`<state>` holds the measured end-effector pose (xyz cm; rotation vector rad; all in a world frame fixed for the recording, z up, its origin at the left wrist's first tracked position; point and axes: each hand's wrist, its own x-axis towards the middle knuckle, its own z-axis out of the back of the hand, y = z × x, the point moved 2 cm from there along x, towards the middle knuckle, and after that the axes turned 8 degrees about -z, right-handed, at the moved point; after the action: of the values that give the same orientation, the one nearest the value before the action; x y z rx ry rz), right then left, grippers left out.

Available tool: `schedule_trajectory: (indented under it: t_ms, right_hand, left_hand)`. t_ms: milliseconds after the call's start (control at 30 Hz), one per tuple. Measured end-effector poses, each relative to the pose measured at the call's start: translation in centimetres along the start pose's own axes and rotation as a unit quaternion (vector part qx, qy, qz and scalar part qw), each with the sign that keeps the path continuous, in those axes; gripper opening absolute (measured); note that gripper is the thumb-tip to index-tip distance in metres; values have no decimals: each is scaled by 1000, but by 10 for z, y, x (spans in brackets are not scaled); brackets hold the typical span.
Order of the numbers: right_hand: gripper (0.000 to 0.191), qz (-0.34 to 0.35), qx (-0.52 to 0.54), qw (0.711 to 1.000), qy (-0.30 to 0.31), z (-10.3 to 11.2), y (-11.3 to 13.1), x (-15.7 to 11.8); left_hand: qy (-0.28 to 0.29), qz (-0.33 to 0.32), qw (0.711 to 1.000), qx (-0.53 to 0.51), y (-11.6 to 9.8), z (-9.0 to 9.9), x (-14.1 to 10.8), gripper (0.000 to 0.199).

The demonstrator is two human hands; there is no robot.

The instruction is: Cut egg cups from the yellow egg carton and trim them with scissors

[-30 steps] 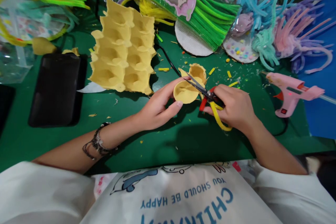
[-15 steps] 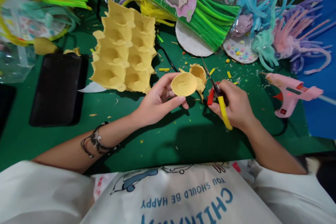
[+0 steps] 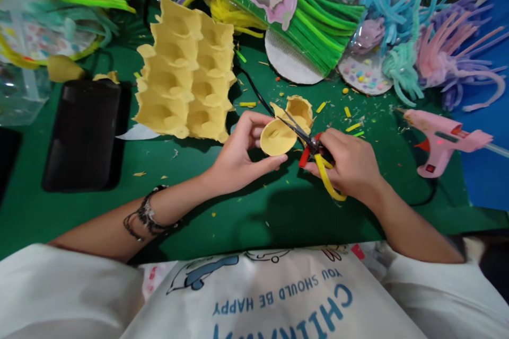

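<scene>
A small yellow carton cup (image 3: 277,139) is held in my left hand (image 3: 243,156), between the thumb and the fingers. My right hand (image 3: 350,161) grips scissors (image 3: 329,176) with yellow and red handles. The slightly parted blades point up and left, across the upper right edge of the cup. Just behind them lies a torn yellow carton piece (image 3: 300,110) on the green table. To the left of my left hand is a yellow egg carton (image 3: 186,71) with its hollows facing up.
A black phone (image 3: 83,135) lies at the left. At the right sits a pink glue gun (image 3: 437,140) with a cord. Green pipe cleaners (image 3: 318,26) and pastel bundles (image 3: 401,26) crowd the back. Yellow scraps (image 3: 247,104) dot the green table (image 3: 238,222).
The scissors have moved left and swung over the cup's edge with my right hand. The cup has tilted and shifted slightly down in my left hand.
</scene>
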<state>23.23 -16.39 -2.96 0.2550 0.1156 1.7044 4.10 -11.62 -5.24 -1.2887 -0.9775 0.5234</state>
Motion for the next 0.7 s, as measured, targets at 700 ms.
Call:
schedule_trajectory:
  t_ms: [700]
  right_hand:
    - [47, -33, 69, 997, 9, 1, -4, 4]
  left_hand:
    - [28, 2, 999, -36, -4, -1, 0, 37]
